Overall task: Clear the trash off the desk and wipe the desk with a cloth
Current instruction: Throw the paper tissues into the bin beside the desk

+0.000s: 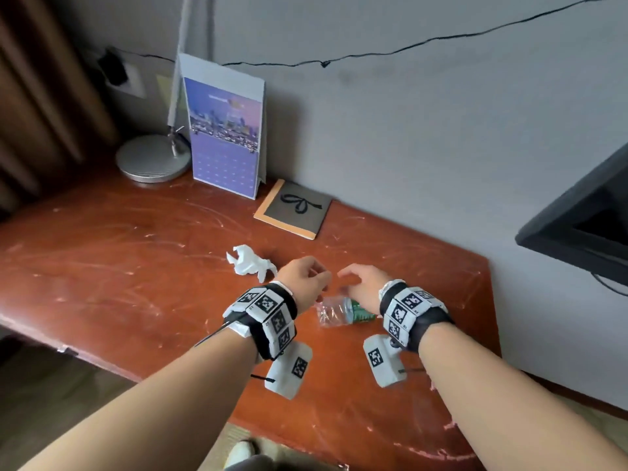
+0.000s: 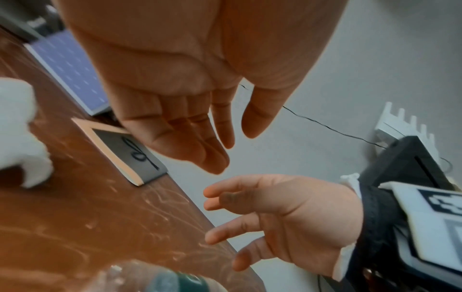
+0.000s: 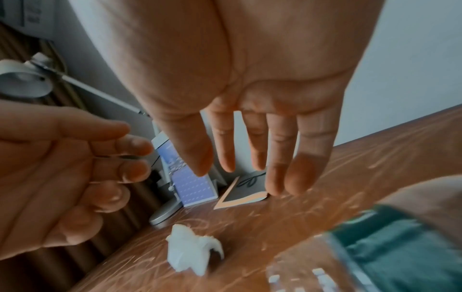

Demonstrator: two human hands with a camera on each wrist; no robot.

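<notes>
A crumpled white tissue [image 1: 250, 264] lies on the scratched reddish-brown desk [image 1: 119, 260], just left of my hands. A crushed clear plastic bottle [image 1: 339, 311] with a green label lies on its side below and between my wrists. My left hand [image 1: 316, 280] and right hand [image 1: 353, 280] hover close together above the bottle's far end, fingers relaxed and holding nothing. In the left wrist view my left hand [image 2: 232, 146] shows straight fingers, with the tissue [image 2: 20, 128] at the left. In the right wrist view my right hand [image 3: 250, 168] is spread above the bottle [image 3: 387, 247] and the tissue [image 3: 192, 251].
Along the back wall stand a round lamp base [image 1: 153, 158], a purple desk calendar [image 1: 224, 137] and a flat grey notebook [image 1: 293, 209]. A black monitor [image 1: 577, 215] juts in at the right. The desk's front edge runs near my forearms.
</notes>
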